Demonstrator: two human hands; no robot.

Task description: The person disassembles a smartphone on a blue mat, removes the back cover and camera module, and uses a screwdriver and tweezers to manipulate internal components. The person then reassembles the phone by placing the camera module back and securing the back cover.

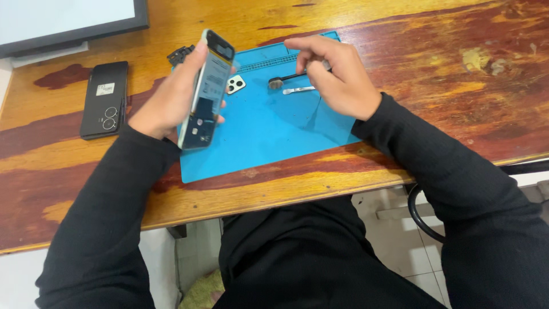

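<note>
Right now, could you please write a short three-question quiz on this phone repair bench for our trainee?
1. True or false: the left hand holds the opened smartphone with its back cover removed up off the blue rubber work mat.
2. Which tool is in the grip of the right hand? A) black-handled brush B) slim silver metal tool C) neither
3. Fill in: the black rectangular phone back cover lies on the wooden table, to the ____ of the mat.

Key: 1 true; 2 A; 3 left.
</note>
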